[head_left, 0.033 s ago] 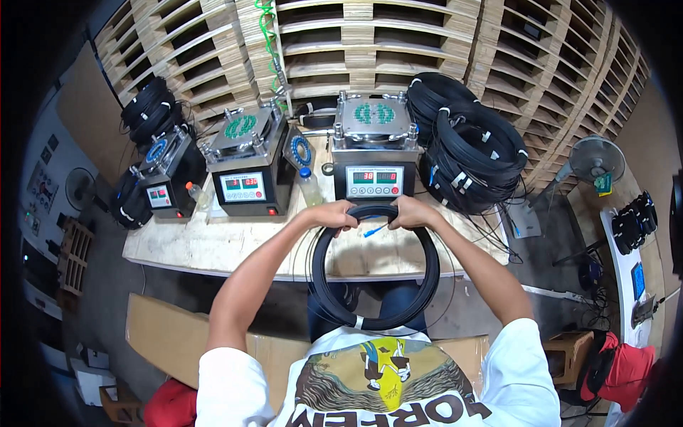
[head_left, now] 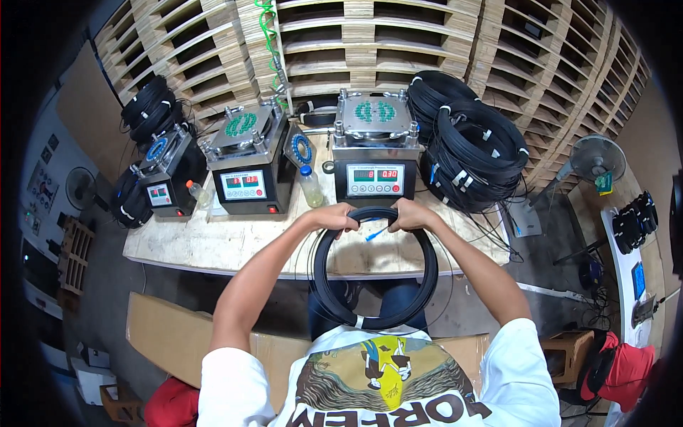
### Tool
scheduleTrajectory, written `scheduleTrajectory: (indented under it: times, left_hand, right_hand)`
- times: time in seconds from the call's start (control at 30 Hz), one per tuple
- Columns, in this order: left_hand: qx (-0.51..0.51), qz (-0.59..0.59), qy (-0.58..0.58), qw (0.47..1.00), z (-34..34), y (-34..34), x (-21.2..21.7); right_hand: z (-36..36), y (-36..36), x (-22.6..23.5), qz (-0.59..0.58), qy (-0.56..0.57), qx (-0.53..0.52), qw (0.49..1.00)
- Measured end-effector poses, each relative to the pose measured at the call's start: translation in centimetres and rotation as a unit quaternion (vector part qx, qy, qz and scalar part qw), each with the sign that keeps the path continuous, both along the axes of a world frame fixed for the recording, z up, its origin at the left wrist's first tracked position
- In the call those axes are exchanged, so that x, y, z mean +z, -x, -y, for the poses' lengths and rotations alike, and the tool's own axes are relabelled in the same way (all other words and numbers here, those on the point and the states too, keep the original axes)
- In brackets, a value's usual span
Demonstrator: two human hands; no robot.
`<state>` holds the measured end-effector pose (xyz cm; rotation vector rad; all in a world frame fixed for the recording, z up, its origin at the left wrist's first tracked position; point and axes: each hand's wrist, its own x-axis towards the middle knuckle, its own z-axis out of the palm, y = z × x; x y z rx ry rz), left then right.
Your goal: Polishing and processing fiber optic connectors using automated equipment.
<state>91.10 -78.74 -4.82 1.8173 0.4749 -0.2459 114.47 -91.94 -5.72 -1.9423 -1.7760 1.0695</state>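
My two hands hold up a black cable coil by its far side, over the front edge of the wooden table. My left hand is closed round the coil's upper left, and my right hand grips the upper right. A cable end with a blue connector sticks out beside my right fingers, inside the ring. White tape binds the coil's near side, and loose thin strands bow out around it. Just beyond my hands stands a metal-topped machine with a lit red display and green fittings on its plate.
Two similar machines, a middle one and a left one, share the wooden table. A blue-capped bottle and an orange-capped bottle stand among them. Stacked black coils rise at right. Wooden pallets line the back.
The nearest machine's red display shows different digits. The blue connector has shifted slightly toward me. Both hands keep their hold on the coil, almost unmoved.
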Motion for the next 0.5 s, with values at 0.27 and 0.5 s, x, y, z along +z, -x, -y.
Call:
scheduleTrajectory:
  times: [0.27, 0.5]
  left_hand:
    - [0.062, -0.02, -0.024, 0.998, 1.8, 1.0, -7.8]
    - [0.14, 0.064, -0.192, 0.969, 4.9, 2.6, -8.5]
  right_hand:
    - [2.3, 1.2, -7.2, 0.0, -0.038, -0.034, 0.999]
    - [6.0, 2.5, -8.9, 0.023, -0.23, -0.112, 0.967]
